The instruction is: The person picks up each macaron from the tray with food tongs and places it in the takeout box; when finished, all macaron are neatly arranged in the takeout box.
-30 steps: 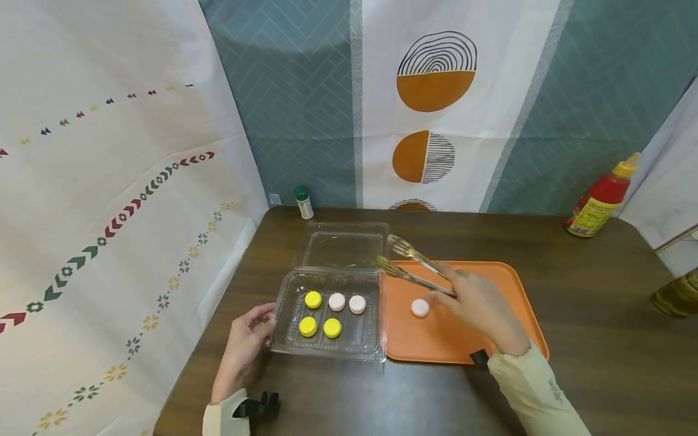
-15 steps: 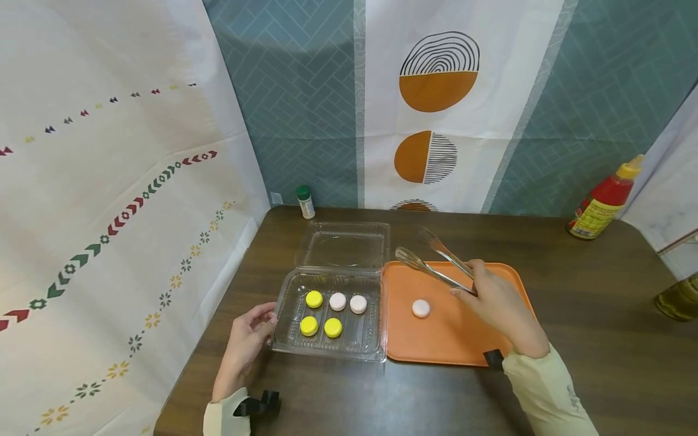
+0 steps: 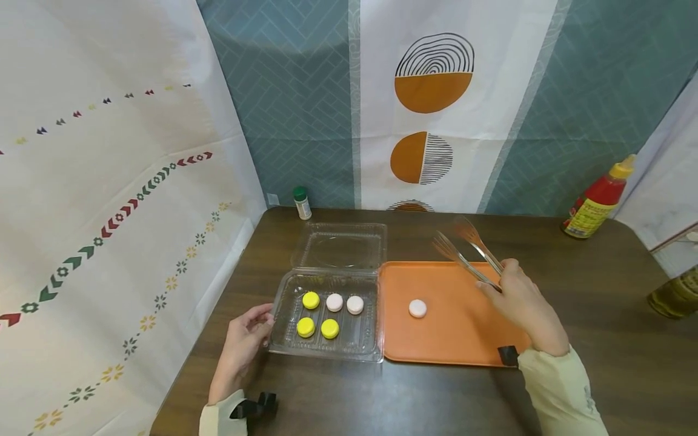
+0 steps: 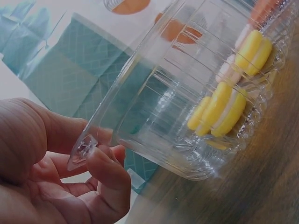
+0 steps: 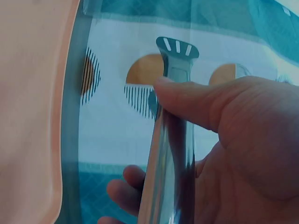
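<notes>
My left hand point(image 3: 243, 342) pinches the left rim of a clear hinged plastic container point(image 3: 327, 355) between thumb and fingers. Inside lie three yellow macarons point(image 3: 329, 329) and two pale pink ones point(image 3: 334, 302); its lid point(image 3: 343, 245) lies folded back behind. With the right hand point(image 3: 526, 306) I grip metal tongs point(image 3: 474, 270) above the back right of an orange tray point(image 3: 436, 342), their slotted ends spread apart and holding nothing. A single pale macaron point(image 3: 417, 308) sits on the tray's left half. The right wrist view shows my thumb along one tong arm point(image 5: 177, 140).
A small green-capped shaker point(image 3: 302, 203) stands at the back left of the brown table point(image 3: 327, 399). Toward the back right is a red sauce bottle point(image 3: 598, 197), and a dark bottle point(image 3: 676, 295) lies at the right edge of view. Cloth hangs behind and to the left.
My right hand has drawn the tongs rightward from beside the container to over the tray's back right. The left hand, container and macarons have stayed in place.
</notes>
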A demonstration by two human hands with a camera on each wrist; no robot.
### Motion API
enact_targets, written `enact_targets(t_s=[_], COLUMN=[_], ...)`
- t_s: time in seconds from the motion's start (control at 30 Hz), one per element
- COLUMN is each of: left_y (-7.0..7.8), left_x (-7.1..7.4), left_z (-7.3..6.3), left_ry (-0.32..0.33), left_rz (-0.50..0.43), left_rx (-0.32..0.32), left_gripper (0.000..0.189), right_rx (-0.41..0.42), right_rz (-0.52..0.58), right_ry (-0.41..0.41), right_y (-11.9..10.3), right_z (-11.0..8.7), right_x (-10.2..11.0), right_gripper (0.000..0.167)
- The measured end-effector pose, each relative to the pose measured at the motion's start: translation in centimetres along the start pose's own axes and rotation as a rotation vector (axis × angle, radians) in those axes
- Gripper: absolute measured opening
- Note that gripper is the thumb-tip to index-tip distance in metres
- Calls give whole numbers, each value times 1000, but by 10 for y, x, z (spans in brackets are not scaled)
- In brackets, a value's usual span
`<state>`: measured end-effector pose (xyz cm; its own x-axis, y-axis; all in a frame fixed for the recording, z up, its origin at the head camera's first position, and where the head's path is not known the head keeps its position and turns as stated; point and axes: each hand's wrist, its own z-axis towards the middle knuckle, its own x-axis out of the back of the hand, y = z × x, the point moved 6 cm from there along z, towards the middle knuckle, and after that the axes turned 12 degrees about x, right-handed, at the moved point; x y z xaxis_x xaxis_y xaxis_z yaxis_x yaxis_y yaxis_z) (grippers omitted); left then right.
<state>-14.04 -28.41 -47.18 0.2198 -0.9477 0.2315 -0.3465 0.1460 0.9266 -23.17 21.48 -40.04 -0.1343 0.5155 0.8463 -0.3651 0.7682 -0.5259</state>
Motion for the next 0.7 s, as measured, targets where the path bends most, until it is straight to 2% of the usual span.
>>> enact_targets(t_s=[0.3,0.7], left_y=[1,-1], left_x=[1,6], left_z=[-1,-1], left_ry=[-11,-1], left_rz=[-17,-30], left_rx=[-15,-1], left_gripper=[34,33], right_rx=[-58,-149], right_rz=[-15,-65], right_ry=[-28,61], right_y=[27,63], right_z=[-6,-29], right_x=[4,6], right_gripper=[64,60])
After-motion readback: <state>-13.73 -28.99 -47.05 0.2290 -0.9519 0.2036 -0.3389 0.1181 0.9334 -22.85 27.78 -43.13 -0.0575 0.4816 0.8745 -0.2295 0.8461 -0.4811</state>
